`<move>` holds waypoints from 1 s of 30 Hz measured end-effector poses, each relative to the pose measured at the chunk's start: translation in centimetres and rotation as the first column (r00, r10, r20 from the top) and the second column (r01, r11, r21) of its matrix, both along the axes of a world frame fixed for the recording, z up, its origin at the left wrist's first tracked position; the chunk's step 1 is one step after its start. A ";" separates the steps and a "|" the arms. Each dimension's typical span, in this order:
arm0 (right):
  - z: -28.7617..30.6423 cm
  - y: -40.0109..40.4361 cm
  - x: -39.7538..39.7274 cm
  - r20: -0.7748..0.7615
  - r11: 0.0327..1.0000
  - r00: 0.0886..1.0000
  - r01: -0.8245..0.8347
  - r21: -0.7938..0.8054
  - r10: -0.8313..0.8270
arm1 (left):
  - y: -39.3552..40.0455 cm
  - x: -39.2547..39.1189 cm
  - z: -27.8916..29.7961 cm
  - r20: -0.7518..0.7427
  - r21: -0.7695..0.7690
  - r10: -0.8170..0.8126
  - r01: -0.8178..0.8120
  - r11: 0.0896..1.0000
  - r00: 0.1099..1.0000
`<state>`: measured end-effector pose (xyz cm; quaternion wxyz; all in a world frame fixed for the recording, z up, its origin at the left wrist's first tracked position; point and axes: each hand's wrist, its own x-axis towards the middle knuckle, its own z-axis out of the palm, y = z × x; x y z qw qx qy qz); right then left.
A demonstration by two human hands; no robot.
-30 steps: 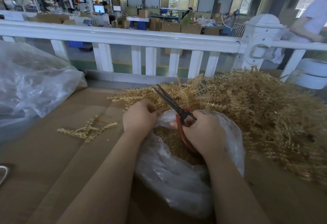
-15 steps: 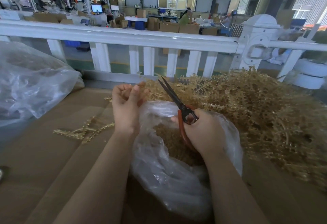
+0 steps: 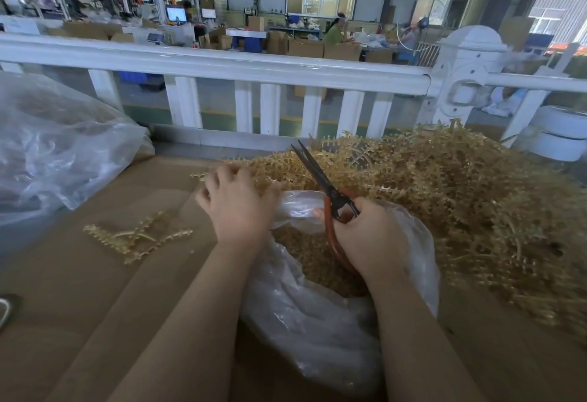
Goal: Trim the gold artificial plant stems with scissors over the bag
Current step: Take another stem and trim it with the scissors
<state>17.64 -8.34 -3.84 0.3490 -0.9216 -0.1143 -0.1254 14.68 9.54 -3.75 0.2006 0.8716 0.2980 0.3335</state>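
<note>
Gold stems (image 3: 428, 204) heaped on the far right of the table (image 3: 63, 290), spilling toward the bag (image 3: 317, 331) near centre. Light, springy plastic by the look of it, barbed with small leaves and prone to tangling; best pinched at a bare stalk end and drawn free one at a time. Left hand (image 3: 236, 208) palm down on the pile's left edge, fingers bent into the stems; cannot tell whether any stem is gripped. Right hand (image 3: 365, 236) wrapped round the scissors (image 3: 320, 179), blades nearly closed, pointing far. Against half a second ago: left hand turned from palm-up and lifted to palm-down on the heap; scissors little changed.
</note>
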 end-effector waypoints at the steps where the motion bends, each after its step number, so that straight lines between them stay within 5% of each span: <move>1: 0.2 0.0 -0.2 0.016 0.999 1.000 0.011 -0.036 -0.010 | -0.1 0.0 -0.2 -0.083 0.016 -0.016 0.017 1.000 0.996; 4: 1.1 -0.1 -0.7 0.038 0.992 0.999 0.026 -0.120 -0.021 | -0.2 0.1 -0.6 -0.158 -0.045 -0.042 0.035 0.998 0.987; 11: 2.7 -0.9 -1.9 0.107 0.965 0.994 0.025 -0.261 0.003 | -0.4 -0.4 -0.2 0.303 -0.003 -0.086 0.091 0.996 0.949; 14: 2.9 -0.8 -2.0 0.061 0.962 0.998 0.032 -0.271 -0.016 | -0.4 -0.6 0.4 0.483 -0.171 0.013 0.080 0.982 0.876; 17: 2.7 -0.4 -2.1 0.099 0.951 0.993 0.086 -0.296 -0.059 | 0.0 -0.7 1.2 0.597 -0.445 0.123 0.199 0.873 0.793; 20: 1.5 -0.1 -1.0 0.004 0.993 1.000 0.021 -0.115 -0.021 | 0.3 -0.8 2.0 0.769 -0.503 0.113 0.485 0.716 0.630; 24: 0.2 0.0 -0.1 -0.023 0.990 1.000 -0.008 0.138 0.011 | 0.6 -1.0 2.5 0.887 -0.390 0.006 0.742 0.545 0.462; 27: 0.1 -0.3 0.4 -0.043 0.926 0.995 -0.066 0.372 0.088 | -0.3 -1.1 2.6 0.780 -0.181 -0.324 0.688 0.703 0.536; 29: 0.4 -0.4 0.4 -0.102 0.770 0.958 -0.149 0.620 0.267 | -1.4 -1.0 2.2 0.584 0.175 -0.495 0.496 0.851 0.644; 30: 0.5 -0.4 0.3 -0.116 0.660 0.921 -0.174 0.730 0.371 | -1.9 -1.0 2.0 0.499 0.343 -0.531 0.406 0.847 0.685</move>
